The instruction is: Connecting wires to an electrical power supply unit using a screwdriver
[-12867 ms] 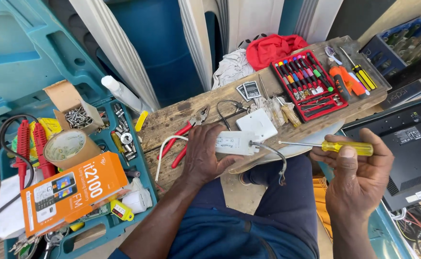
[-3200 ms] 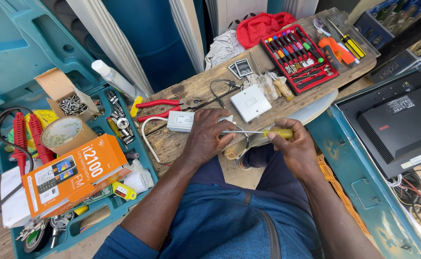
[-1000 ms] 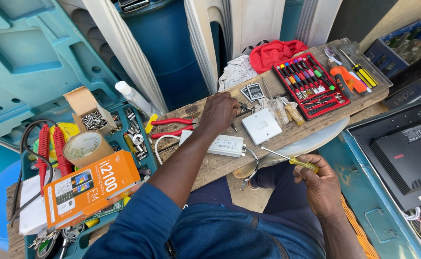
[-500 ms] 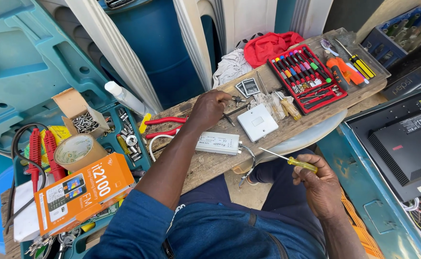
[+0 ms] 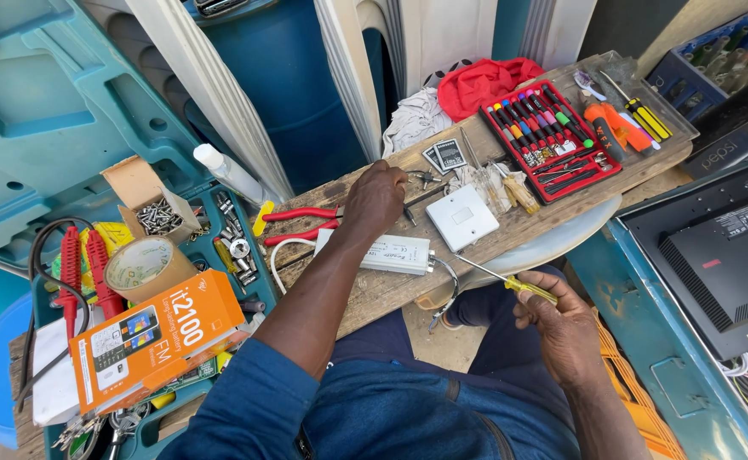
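Head view: left hand (image 5: 375, 198) reaches over the plank (image 5: 391, 290), fingers curled down on small metal bits beside the red pliers (image 5: 301, 223); whether it grips anything I cannot tell. Right hand (image 5: 561, 328) is closed on a yellow screwdriver (image 5: 510, 284), its tip near the white box (image 5: 386, 253) on the plank, beside a white switch (image 5: 461, 217).

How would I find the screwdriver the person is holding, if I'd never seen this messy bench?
Start at the long wooden plank across the person's lap. Below its near edge, the right hand holds a screwdriver. Unlike the many small ones in the red case, it has a clear yellow handle and a long thin shaft.
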